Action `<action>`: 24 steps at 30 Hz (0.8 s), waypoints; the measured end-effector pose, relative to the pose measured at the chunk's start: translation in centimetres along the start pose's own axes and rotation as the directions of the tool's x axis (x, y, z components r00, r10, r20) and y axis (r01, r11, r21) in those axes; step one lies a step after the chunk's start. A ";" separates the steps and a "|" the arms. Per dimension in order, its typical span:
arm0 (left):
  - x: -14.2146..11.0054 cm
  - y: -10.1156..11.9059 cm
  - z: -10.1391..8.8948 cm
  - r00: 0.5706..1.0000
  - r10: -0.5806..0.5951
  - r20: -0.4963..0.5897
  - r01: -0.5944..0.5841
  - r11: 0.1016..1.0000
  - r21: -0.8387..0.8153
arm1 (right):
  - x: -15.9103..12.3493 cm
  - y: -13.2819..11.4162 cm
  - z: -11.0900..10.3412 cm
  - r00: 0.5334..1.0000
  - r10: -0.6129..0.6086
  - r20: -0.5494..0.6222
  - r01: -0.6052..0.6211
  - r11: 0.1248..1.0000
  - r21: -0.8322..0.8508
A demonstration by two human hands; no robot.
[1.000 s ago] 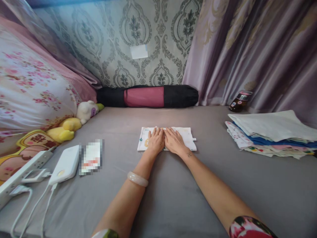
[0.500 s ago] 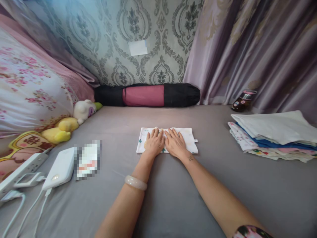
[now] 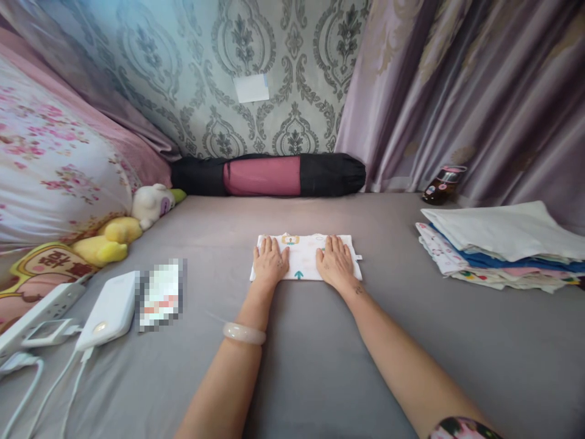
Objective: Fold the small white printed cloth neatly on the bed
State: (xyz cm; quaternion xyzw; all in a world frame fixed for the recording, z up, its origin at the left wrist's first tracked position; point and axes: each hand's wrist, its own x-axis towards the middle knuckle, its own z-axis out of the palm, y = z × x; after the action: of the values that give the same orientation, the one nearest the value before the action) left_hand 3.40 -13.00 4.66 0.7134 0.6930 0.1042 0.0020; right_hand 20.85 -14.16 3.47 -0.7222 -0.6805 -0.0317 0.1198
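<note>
A folded white cloth with small coloured prints lies flat on the grey sheet, a little tag sticking out at its right edge. My left hand rests palm down on the cloth's left part, fingers stretched out and pointing away from me. On the right part lies my right hand, also flat with its fingers extended. Between the two hands the printed middle of the cloth shows. A pale bangle circles my left wrist.
To the right sits a stack of folded cloths, with a dark bottle behind it. A black and pink roll lies along the wall. On the left are a power strip, a white power bank, cables and plush toys.
My hands have slid apart over the cloth, the left one toward the left and the right one toward the right. More of the cloth's middle shows now.
</note>
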 end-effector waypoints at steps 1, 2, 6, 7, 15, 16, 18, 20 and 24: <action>0.0 -0.1 0.0 1.000 -0.010 0.004 0.010 1.000 0.000 | 0.1 0.2 -0.1 1.000 0.017 0.014 -0.016 1.000 -0.002; 0.0 -0.2 -0.1 1.000 -0.020 0.005 0.020 1.000 -0.001 | 0.1 0.4 -0.1 0.999 0.030 0.029 -0.030 1.000 -0.003; 0.0 -1.3 -0.3 0.999 -0.042 0.011 0.043 0.999 -0.009 | 0.3 1.3 -0.3 0.996 0.077 0.052 -0.077 0.997 -0.013; 0.1 -1.6 -0.3 0.999 -0.039 0.021 0.039 0.999 -0.011 | 0.4 1.6 -0.3 0.995 0.092 0.048 -0.092 0.996 -0.018; 0.6 -3.4 -0.1 0.997 -0.026 0.076 0.029 0.999 -0.035 | 0.9 2.9 0.0 0.982 0.179 0.062 -0.178 0.984 -0.019; 0.6 -3.4 0.0 0.996 -0.028 0.080 0.032 0.999 -0.039 | 0.8 3.0 0.0 0.982 0.176 0.063 -0.176 0.984 -0.016; 0.6 -3.4 0.0 0.996 -0.027 0.082 0.031 0.998 -0.046 | 0.8 2.9 -0.1 0.982 0.180 0.061 -0.180 0.984 -0.017; 0.6 -3.2 -0.2 0.998 -0.029 0.063 0.032 0.998 -0.047 | 0.6 2.7 -0.3 0.984 0.177 0.038 -0.176 0.984 -0.029; 0.4 -2.1 -0.7 0.997 -0.001 -0.073 0.000 1.000 -0.012 | 0.2 1.9 -1.1 0.997 0.023 -0.068 -0.026 0.999 -0.046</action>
State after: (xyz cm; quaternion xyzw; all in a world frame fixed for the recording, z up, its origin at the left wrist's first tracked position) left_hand 1.26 -12.64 5.08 0.7089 0.6922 0.1342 -0.0192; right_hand 22.87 -14.28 4.38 -0.7317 -0.6661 -0.0707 0.1261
